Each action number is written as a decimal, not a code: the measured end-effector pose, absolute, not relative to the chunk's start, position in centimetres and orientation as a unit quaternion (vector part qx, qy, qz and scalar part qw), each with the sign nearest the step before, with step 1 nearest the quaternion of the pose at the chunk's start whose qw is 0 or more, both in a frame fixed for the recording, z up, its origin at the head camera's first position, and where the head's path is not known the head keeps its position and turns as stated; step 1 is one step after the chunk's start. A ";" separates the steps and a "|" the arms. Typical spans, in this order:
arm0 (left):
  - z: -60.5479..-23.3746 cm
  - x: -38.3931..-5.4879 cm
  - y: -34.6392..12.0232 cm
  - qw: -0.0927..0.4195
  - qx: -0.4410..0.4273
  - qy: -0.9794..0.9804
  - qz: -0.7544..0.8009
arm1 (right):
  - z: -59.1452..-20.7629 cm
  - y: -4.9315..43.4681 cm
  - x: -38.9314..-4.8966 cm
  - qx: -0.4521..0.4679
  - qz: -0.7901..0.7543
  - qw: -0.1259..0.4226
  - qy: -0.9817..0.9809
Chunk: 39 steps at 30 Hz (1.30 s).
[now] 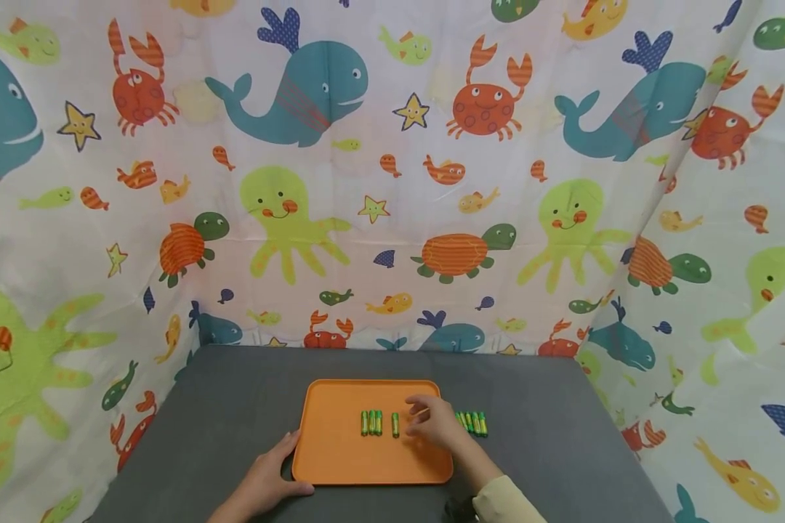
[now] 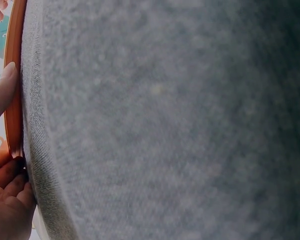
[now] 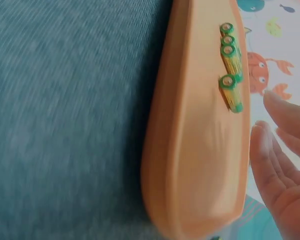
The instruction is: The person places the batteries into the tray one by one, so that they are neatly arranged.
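An orange tray lies on the grey table. My left hand holds its near left corner, fingers along the left side and thumb at the front rim. In the left wrist view, the thumb touches the tray wall. Three green-and-yellow batteries lie side by side in the tray, with a single battery a little to their right. My right hand hovers above the tray's right part, apart from that battery. In the right wrist view, its fingers are spread from the thumb with nothing between them.
Several more batteries lie in a row on the grey table just right of the tray, partly hidden by my right hand. A curtain printed with sea animals hangs behind the table and along both sides.
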<state>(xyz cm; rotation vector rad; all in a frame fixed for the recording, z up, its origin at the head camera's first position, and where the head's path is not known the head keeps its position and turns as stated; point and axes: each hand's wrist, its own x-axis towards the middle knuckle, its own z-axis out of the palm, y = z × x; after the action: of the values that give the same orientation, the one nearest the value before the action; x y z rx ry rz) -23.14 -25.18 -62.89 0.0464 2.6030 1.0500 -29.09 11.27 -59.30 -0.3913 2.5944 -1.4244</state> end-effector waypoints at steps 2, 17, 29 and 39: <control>-63.0 -23.1 -25.1 0.167 0.014 0.914 0.369 | -59.3 11.7 -29.0 -0.132 -0.476 0.080 0.866; -63.1 -23.7 -25.2 0.159 0.022 0.916 0.368 | -58.0 17.0 -29.1 -0.080 -0.450 0.041 0.889; -62.9 -23.3 -25.2 0.152 0.030 0.916 0.371 | -58.5 20.7 -29.0 -0.038 -0.419 0.010 0.907; -63.0 -23.1 -25.3 0.156 0.034 0.911 0.380 | -59.4 23.8 -29.2 -0.004 -0.349 0.002 0.937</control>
<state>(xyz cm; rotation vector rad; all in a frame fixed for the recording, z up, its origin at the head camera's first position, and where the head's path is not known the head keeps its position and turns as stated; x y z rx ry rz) -23.09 -25.28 -63.01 0.0979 2.6088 1.0871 -29.22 23.81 -59.45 -0.0114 2.9401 -1.0937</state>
